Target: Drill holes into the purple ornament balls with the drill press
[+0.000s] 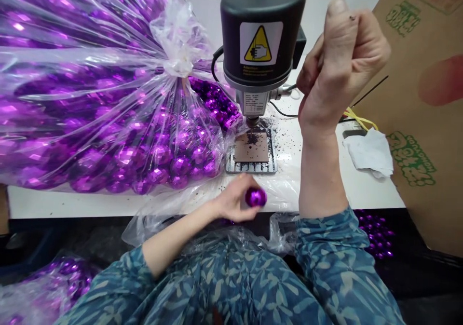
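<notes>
Purple, deep and mirror-bright, with pale highlights near the middle and darker, almost black shading at the rim: one small ball (pixel 256 197), round, slightly blurred (too much so to tell smooth from faceted). Held in the left hand (pixel 235 198), with the thumb below, fingers above and the grip only as wide as the ball. Poised there near the front edge of the white table (pixel 54 208), just on the near side of one slotted metal base plate (pixel 250 168) bearing one brown board (pixel 258 154) with one dark hole and a scatter of dark chips. Above these, one black machine (pixel 262 9) with one yellow triangle label (pixel 259 45). Closed in a fist, the right hand (pixel 343 64), around one lever (pixel 289 89) at the machine's side; cannot tell the lever's full shape inside the palm. To the left, one big knotted clear bag (pixel 108 122) of shiny faceted balls, too many to count; at lower left, one more bag (pixel 36 291) with purple inside. To the right, one crumpled white sheet (pixel 369 154) and one cardboard box (pixel 427 132); below them, one cluster of purple pieces (pixel 376 233), uncounted.
</notes>
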### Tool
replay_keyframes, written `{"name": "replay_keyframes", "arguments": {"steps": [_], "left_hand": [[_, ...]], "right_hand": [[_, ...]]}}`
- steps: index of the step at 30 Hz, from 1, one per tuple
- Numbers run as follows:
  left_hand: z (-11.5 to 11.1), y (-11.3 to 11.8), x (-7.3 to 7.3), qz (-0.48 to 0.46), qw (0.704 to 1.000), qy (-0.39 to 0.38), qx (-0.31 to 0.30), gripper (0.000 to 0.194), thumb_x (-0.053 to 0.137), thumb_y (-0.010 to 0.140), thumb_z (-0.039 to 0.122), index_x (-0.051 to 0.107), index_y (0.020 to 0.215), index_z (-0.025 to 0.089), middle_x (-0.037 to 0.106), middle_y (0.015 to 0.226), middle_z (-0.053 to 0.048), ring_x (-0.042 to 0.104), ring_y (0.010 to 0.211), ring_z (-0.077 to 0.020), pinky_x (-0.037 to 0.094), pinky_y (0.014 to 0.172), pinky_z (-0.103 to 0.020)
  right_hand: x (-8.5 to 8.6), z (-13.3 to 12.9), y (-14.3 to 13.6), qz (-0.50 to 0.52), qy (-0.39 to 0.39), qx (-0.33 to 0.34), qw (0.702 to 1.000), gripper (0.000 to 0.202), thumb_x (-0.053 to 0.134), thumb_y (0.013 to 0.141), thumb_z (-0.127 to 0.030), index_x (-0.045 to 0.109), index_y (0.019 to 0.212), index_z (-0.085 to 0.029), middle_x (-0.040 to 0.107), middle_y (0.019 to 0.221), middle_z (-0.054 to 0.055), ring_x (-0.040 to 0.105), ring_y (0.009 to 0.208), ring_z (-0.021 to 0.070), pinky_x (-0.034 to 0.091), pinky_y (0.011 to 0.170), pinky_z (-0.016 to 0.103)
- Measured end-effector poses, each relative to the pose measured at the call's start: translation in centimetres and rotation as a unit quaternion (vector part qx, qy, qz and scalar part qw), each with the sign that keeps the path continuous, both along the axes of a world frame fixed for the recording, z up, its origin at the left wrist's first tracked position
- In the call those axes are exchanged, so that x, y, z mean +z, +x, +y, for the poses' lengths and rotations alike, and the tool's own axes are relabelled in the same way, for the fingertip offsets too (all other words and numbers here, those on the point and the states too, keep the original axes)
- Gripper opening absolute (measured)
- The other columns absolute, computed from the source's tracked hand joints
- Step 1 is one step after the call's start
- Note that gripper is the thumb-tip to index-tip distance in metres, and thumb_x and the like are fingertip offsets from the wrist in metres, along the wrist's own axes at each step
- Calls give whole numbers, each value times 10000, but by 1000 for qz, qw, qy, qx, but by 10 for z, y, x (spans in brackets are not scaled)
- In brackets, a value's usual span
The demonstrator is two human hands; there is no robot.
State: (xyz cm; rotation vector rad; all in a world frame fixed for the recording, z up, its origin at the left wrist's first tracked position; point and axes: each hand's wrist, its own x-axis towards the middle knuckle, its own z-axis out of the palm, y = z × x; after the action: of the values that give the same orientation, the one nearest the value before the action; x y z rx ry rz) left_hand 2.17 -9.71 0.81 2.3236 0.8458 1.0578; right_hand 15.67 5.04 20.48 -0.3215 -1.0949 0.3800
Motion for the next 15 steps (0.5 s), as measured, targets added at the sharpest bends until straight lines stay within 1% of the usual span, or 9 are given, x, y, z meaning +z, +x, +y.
{"name": "replay_keyframes", "arguments": {"steps": [2, 4, 6, 7, 8, 10, 11, 13, 15], "left_hand": [[-29, -5, 5, 143, 984, 26, -105, 298, 647, 829, 406, 601, 1028, 190, 659, 890, -62, 597, 849, -227, 508, 808, -380], [-48, -10, 8, 253, 951, 76, -162, 321, 673, 842, 428, 626, 1042, 182, 685, 983, -104, 607, 938, -270, 504, 887, -417], [-51, -15, 10, 278, 938, 116, -170, 407, 689, 867, 496, 630, 1102, 169, 690, 1075, -134, 615, 1024, -295, 497, 970, -439], [-45, -17, 11, 266, 943, 132, -149, 420, 675, 891, 498, 622, 1133, 158, 691, 1090, -143, 618, 1049, -299, 497, 993, -443], [-35, -19, 13, 250, 951, 142, -112, 370, 640, 934, 440, 610, 1159, 148, 693, 1089, -146, 623, 1059, -293, 505, 994, -440], [-1, -24, 19, 220, 965, 140, 11, 226, 500, 991, 189, 585, 1195, 144, 691, 1102, -147, 630, 1073, -269, 527, 960, -422], [21, -25, 23, 209, 967, 121, 86, 315, 414, 965, 54, 573, 1220, 148, 686, 1119, -144, 631, 1083, -257, 536, 938, -413], [69, -28, 34, 202, 951, 57, 229, 430, 371, 904, -24, 566, 1252, 136, 662, 1154, -155, 617, 1102, -273, 537, 942, -441], [112, -28, 46, 216, 919, 11, 330, 449, 408, 849, -46, 591, 1228, 110, 646, 1172, -175, 603, 1138, -303, 522, 974, -470]], "right_hand": [[-3, -1, 0, 6, 2, 2, 1000, 600, 681, 821, -586, 244, 569, -263, 264, 391, -98, 200, 312, 67, 136, 387, 322], [-4, -1, 0, 14, -4, 2, 1000, 590, 682, 797, -626, 265, 575, -272, 263, 390, -102, 198, 315, 64, 134, 386, 318], [-4, -3, 0, 12, -16, -3, 1000, 601, 653, 777, -690, 267, 576, -275, 261, 393, -100, 197, 322, 62, 135, 388, 314], [-5, -4, 0, 6, -24, -10, 1000, 611, 632, 782, -709, 258, 577, -272, 259, 399, -96, 198, 330, 64, 144, 391, 312], [-5, -4, 0, -3, -32, -19, 999, 621, 615, 794, -715, 245, 579, -266, 255, 405, -91, 200, 337, 67, 153, 396, 311], [-7, -6, 1, -17, -42, -39, 998, 628, 592, 839, -688, 215, 590, -250, 242, 416, -80, 204, 350, 76, 168, 401, 311], [-8, -6, 1, -21, -45, -49, 998, 624, 580, 860, -669, 206, 597, -245, 236, 422, -75, 208, 356, 78, 175, 403, 310], [-9, -7, 1, -27, -48, -60, 997, 619, 555, 879, -662, 199, 603, -239, 235, 431, -67, 222, 368, 79, 184, 407, 306], [-10, -7, 1, -26, -54, -62, 996, 639, 531, 853, -722, 199, 601, -238, 239, 433, -66, 228, 373, 79, 189, 410, 303]]}}
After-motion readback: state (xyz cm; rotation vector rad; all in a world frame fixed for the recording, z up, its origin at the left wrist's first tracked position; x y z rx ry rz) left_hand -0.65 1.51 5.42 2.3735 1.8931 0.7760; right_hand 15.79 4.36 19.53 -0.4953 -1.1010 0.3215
